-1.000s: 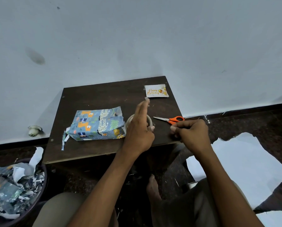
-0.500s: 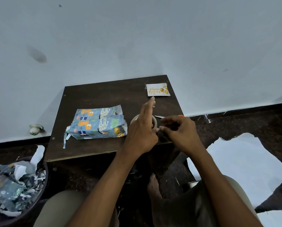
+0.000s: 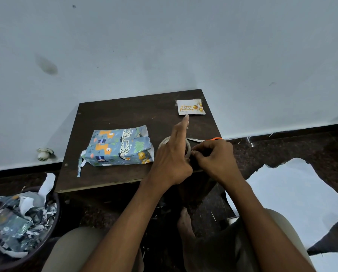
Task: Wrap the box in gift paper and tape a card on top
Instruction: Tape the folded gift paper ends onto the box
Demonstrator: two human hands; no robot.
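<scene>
A dark bin [image 3: 17, 250] full of torn paper scraps stands on the floor left of the table [image 3: 125, 112] and nearer the person, and a small pale knob-like thing [image 3: 44, 154] lies on the floor by the wall, further back on the same side. On the table's left half lies the box [image 3: 119, 148], already covered in blue animal-print paper, with a loose flap standing open along its far top edge and a thin strip of paper hanging off its left end toward the near edge of the table. Just right of the box the left hand [image 3: 172, 160] holds the tape roll [image 3: 174, 146] from behind, thumb and lower fingers curled around it while the forefinger sticks straight out toward the far side of the table. Beyond that fingertip, in the table's far right corner, the card [image 3: 190, 107] lies flat, face up, apart from the box. Against the roll's right side the right hand [image 3: 215, 160] has its fingers bunched and pinching at the roll's rim; whether a tape end is caught between them cannot be told. Behind this hand, near the table's right edge, the scissors [image 3: 205, 139] lie with orange handles partly hidden. Right of the table, white sheets [image 3: 297, 193] lie on the dark floor.
</scene>
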